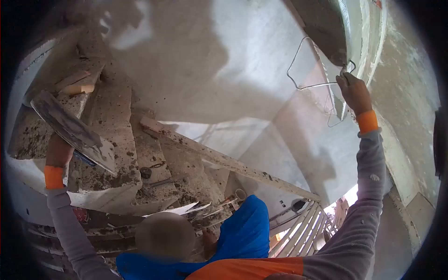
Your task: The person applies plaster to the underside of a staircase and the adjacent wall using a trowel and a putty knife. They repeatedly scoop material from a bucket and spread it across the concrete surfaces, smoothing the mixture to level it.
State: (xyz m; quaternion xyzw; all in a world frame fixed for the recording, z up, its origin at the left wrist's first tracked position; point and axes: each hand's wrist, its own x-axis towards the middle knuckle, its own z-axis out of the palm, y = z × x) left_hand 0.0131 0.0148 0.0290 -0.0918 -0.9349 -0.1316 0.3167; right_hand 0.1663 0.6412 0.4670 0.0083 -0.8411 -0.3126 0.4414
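Note:
My left hand point(59, 150) is closed under a flat rectangular trowel point(77, 126) smeared with grey plaster, over the dirty steps at the left. Its handle is mostly hidden beneath the plate. Up at the right, my right hand point(355, 93) pinches a bent metal wire point(318, 86) close to the wall edge. The wire makes a wide open loop to the left of my fingers, and a short hooked end shows above them.
Plaster-spattered steps point(109, 121) descend at the left. A long wooden board point(224, 160) slants across the middle. Pale walls point(261, 51) rise ahead, with a slatted railing point(298, 231) at the lower right. A round blurred shape point(165, 235) is near my knees.

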